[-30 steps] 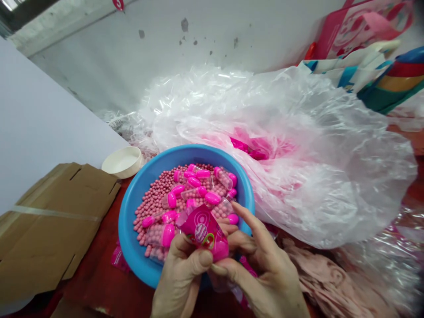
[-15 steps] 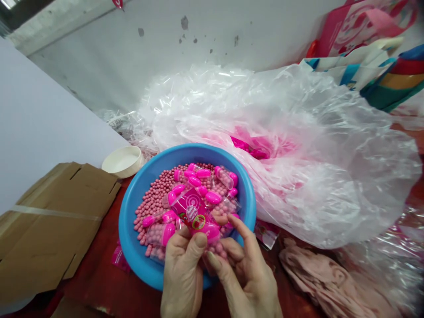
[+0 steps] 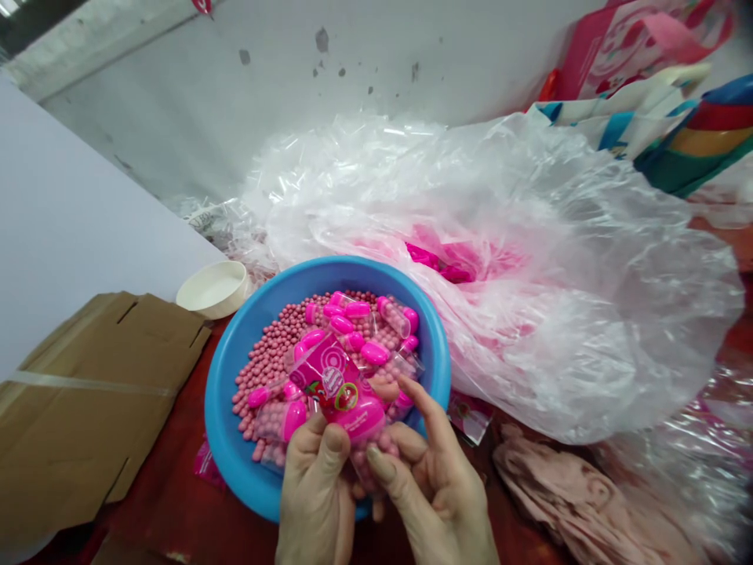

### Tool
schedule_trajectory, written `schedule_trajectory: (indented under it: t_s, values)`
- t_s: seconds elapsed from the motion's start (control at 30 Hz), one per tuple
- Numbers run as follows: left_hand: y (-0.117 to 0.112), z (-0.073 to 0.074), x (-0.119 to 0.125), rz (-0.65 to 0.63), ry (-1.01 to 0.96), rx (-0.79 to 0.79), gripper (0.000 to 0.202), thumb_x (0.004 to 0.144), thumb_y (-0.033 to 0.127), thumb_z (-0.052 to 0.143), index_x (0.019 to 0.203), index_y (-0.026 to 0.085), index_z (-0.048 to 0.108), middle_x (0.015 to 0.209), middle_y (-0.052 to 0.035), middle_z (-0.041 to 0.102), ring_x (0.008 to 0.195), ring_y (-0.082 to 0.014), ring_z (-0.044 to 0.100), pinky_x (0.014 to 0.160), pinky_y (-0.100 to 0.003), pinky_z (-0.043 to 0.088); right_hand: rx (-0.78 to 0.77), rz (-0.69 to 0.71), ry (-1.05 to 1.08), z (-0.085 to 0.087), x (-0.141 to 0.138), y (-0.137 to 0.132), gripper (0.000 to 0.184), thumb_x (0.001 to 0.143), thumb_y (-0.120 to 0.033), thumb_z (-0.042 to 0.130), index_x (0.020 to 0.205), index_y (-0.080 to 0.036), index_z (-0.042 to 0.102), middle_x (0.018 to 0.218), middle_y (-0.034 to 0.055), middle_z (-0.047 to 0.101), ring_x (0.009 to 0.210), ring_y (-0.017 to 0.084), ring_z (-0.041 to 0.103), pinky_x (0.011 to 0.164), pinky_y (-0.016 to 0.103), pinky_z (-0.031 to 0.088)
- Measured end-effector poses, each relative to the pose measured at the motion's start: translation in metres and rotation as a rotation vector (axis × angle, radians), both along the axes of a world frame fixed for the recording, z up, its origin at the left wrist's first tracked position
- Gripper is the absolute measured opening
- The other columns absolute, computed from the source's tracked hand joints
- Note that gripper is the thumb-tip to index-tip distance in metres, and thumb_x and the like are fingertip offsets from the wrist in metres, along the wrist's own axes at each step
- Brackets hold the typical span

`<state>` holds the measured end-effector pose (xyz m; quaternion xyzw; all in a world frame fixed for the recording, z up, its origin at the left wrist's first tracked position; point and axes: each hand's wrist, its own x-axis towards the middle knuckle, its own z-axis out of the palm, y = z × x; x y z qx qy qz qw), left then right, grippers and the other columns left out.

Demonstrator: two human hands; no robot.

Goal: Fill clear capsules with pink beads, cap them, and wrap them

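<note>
My left hand (image 3: pixel 318 479) pinches the lower edge of a printed pink plastic sleeve (image 3: pixel 331 373) between thumb and fingers. The sleeve reaches over the bright pink cap of a small clear candy bottle (image 3: pixel 376 455) filled with pink balls. My right hand (image 3: pixel 432 471) grips that bottle from the right, thumb on its near side and index finger raised away from it. Both hands are over the near rim of a blue basin (image 3: pixel 235 471). Inside the basin, several pink-capped bottles (image 3: pixel 282 420) lie on loose pink candy balls (image 3: pixel 271 349). My fingers partly hide the held bottle.
A large clear plastic bag (image 3: pixel 565 314) with pink items inside lies behind and right of the basin. Flattened cardboard (image 3: pixel 100 400) and a white bowl (image 3: pixel 215 290) are at left. A pinkish cloth (image 3: pixel 576 494) lies at right on the red table (image 3: pixel 170 510).
The sleeve and bottle have turned slightly, so more lettering shows over the cap. Both hands keep their hold. The whole view has shifted a little.
</note>
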<state>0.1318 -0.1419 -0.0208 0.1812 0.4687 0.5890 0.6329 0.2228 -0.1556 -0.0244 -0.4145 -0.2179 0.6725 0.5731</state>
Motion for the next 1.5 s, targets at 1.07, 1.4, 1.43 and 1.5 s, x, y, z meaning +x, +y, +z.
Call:
schedule_trajectory:
  t_s: [1.07,1.4,1.43,1.5]
  values:
    - [-0.005,0.009,0.013,-0.010,0.033,-0.061,0.022,0.062,0.035,0.083,0.070,0.017,0.074,0.049,0.0006,0.061,0.042,-0.0089,0.053,0.044,-0.018,0.045,0.156,-0.191,-0.121,-0.016,-0.012,-0.007,0.046,0.083,-0.037,0.067,0.126,-0.028,0.057,0.066,-0.0037,0.060,0.051,0.007,0.055,0.050,0.014,0.048]
    - [0.008,0.013,0.007,0.167,0.158,-0.054,0.029,0.048,0.027,0.090,0.073,0.020,0.076,0.071,-0.0049,0.076,0.061,-0.0198,0.070,0.058,-0.027,0.058,0.139,-0.163,-0.276,-0.008,0.002,-0.003,0.032,0.081,-0.035,0.068,0.113,-0.035,0.068,0.062,-0.0048,0.066,0.044,0.007,0.056,0.045,0.015,0.048]
    - [0.009,0.012,0.008,0.146,0.140,-0.061,0.027,0.049,0.026,0.090,0.071,0.020,0.076,0.066,-0.0038,0.074,0.056,-0.0187,0.069,0.055,-0.027,0.058,0.128,-0.159,-0.240,-0.009,0.000,-0.003,0.031,0.081,-0.036,0.068,0.112,-0.033,0.068,0.065,-0.0040,0.067,0.045,0.007,0.057,0.045,0.015,0.048]
    - [0.007,0.011,0.010,0.125,0.100,-0.056,0.022,0.051,0.025,0.089,0.069,0.020,0.076,0.061,-0.0021,0.072,0.051,-0.0166,0.066,0.051,-0.025,0.057,0.100,-0.157,-0.176,-0.011,-0.003,-0.003,0.028,0.080,-0.037,0.068,0.107,-0.029,0.069,0.069,-0.0026,0.067,0.047,0.007,0.057,0.044,0.015,0.048]
